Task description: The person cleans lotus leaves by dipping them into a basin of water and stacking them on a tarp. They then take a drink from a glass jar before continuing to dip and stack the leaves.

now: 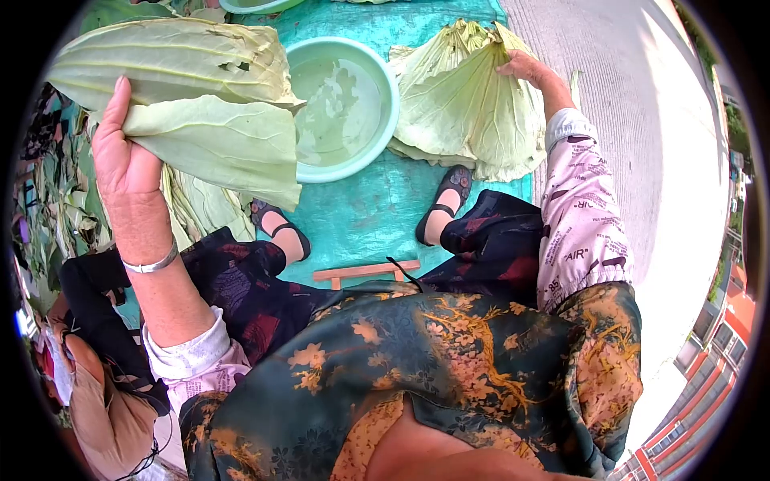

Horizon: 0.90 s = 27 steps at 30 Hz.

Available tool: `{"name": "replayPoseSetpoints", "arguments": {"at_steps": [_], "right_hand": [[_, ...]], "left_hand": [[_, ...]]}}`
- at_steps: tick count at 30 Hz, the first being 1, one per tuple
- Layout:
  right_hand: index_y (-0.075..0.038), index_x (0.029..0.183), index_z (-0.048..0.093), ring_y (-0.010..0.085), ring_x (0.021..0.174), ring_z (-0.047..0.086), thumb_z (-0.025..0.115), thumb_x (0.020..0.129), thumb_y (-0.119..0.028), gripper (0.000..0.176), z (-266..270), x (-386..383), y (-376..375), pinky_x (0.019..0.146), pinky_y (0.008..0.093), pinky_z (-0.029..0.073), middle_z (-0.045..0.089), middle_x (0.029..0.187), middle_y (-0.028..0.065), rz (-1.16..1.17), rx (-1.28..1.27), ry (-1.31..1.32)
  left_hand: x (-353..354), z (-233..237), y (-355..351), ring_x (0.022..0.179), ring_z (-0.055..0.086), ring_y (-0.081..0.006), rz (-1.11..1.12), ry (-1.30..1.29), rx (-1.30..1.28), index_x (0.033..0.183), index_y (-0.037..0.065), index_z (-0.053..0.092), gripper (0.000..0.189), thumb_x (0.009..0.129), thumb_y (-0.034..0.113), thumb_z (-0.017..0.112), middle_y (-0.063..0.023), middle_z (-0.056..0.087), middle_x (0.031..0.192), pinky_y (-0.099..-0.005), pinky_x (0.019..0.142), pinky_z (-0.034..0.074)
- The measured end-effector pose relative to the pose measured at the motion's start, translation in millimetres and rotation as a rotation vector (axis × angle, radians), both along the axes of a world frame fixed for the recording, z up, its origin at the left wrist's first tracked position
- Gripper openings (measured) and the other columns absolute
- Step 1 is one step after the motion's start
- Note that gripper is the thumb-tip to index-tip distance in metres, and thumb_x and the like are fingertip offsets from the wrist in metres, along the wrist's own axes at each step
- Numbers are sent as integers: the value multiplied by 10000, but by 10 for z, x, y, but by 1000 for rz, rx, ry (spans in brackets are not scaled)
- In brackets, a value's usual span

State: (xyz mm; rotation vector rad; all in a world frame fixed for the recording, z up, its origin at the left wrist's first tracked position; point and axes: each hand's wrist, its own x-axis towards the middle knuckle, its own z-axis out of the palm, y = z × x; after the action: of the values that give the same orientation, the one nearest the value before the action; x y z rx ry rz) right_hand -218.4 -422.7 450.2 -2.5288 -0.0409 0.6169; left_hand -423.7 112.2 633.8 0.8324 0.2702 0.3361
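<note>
My left hand (135, 160) is closed on a folded, pale green lotus leaf (220, 136), its thumb showing on top and the other fingers hidden beneath. Another folded leaf (176, 60), with a small ragged hole, lies just above and partly behind it. At the right, my right hand (525, 68) grips the upper edge of a lotus leaf (473, 104) on a fanned-out stack. Between the two hands stands a pale green basin (391, 120) with water and a pale reflection in it.
A turquoise sheet (353, 232) covers the ground under my feet. A small wooden stool (365, 271) shows between my legs. Many leaves (76, 184) are heaped at the left, near another person's arm (104, 393). Ridged pavement (597, 80) lies to the right.
</note>
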Motion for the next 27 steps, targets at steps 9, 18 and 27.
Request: {"name": "replayPoseSetpoints", "arguments": {"at_steps": [9,18,27], "right_hand": [[6,1176,543,262,986,591,704,709,-197,534,-348,449,-125,855,339,456,618,1058,178,-46,-153,-489],[-103,1212,470,295,1042,526,672,734,-257,541,-259,-4,9,848,404,452,530,1162,112,-196,-571,-862],[-58,1369,290,340,1251,362,642,769,-307,739,-447,-177,193,1017,400,354,305,1418,140,-30,-526,-513]], "left_hand": [[-56,163,-108,1097,524,-248,-78,-5,14,1188,1,506,333,875,90,579,-117,549,1199,-400,981,399],[-80,301,-160,1092,528,-240,-94,-10,19,1178,2,514,330,871,98,588,-117,553,1194,-391,977,405],[12,320,-402,1065,545,-241,-186,-17,25,1156,-17,520,316,869,97,588,-129,566,1164,-378,961,419]]}}
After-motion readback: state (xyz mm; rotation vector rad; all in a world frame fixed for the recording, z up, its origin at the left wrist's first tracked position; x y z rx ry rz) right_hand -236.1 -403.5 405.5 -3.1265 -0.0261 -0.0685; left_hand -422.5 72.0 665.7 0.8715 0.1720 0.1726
